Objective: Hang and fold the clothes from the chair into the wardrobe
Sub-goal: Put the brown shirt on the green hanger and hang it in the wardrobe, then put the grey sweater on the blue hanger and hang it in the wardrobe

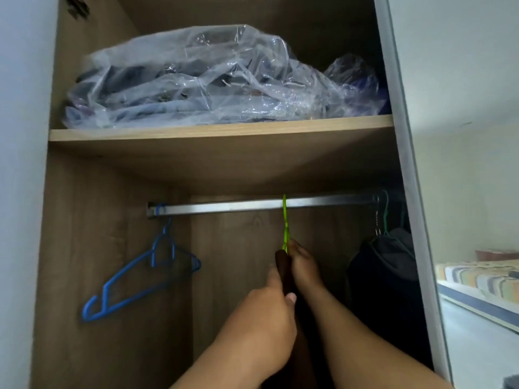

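A green hanger [285,220] hangs by its hook on the metal rail [224,206] of the open wardrobe. On it hangs a dark brown garment [283,269], seen edge-on between my hands. My left hand [269,313] pinches the garment's near edge with thumb and fingers. On the other side, my right hand [302,268] grips the garment and the hanger just below the hook. The lower part of the garment is hidden behind my forearms.
Two blue hangers [140,279] hang bare at the rail's left end. Dark clothes [387,270] on hangers fill the right end. A clear plastic bag of clothes [213,80] lies on the shelf [219,130] above. A sliding door frame [412,192] stands at right.
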